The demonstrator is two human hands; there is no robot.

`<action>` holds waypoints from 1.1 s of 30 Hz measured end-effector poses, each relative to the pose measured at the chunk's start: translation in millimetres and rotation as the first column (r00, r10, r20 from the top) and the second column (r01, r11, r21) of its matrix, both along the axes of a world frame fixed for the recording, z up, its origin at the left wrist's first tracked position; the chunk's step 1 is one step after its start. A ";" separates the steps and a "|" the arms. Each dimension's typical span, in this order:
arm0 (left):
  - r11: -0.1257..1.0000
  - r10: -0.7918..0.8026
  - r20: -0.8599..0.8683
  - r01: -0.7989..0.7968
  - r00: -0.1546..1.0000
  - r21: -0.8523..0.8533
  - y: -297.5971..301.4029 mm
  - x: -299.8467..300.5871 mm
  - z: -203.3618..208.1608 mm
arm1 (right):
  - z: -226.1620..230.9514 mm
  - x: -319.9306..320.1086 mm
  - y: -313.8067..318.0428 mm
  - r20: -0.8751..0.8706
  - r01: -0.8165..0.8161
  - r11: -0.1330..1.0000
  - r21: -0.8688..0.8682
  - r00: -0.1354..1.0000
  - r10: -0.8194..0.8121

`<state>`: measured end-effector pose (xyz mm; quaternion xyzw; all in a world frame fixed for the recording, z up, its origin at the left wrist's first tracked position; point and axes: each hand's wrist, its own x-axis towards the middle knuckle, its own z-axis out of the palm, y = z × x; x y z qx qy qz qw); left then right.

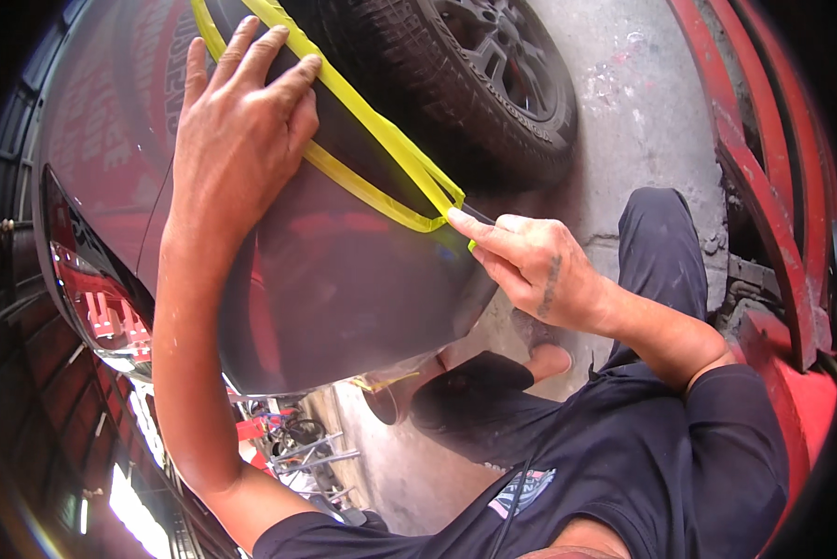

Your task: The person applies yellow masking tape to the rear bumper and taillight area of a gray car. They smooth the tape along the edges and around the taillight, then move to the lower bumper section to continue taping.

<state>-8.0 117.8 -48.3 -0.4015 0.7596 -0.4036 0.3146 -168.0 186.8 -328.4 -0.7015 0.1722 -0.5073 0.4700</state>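
- We find the left hand [241, 140] spread flat, fingers open, on the glossy dark car body panel [344, 289], fingertips on the yellow masking tape strip [381, 140] at 11 o'clock.
- The right hand [530, 265], at 3 o'clock of centre, is pinched shut on the tape's end where the strips meet.
- The tape follows the wheel-arch edge beside the black rubber tyre [465, 74].
- Risk, in our judgement: a sideways pull could lift, crease or misalign the tape; left-hand pressure could smear the paint.
- Containers: we see none.
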 end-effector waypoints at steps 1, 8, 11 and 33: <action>1.000 0.004 -0.008 -0.004 1.000 0.006 4.0 -2.2 -4.3 | -1.7 -0.5 -0.8 0.003 0.005 1.000 -0.001 1.000 -0.005; 0.997 0.051 -0.016 -0.050 0.999 0.054 29.3 -7.1 -30.7 | -8.2 -12.2 -9.0 -0.005 0.012 1.000 0.010 1.000 -0.011; 0.998 0.049 0.022 -0.049 0.999 0.027 31.8 -9.7 -33.0 | -12.5 -13.8 -12.8 0.021 0.009 1.000 0.015 1.000 -0.010; 0.953 0.131 -0.108 -0.096 0.985 0.288 80.0 -24.9 -79.8 | -9.7 15.9 -4.7 0.067 -0.089 0.996 0.013 0.994 0.088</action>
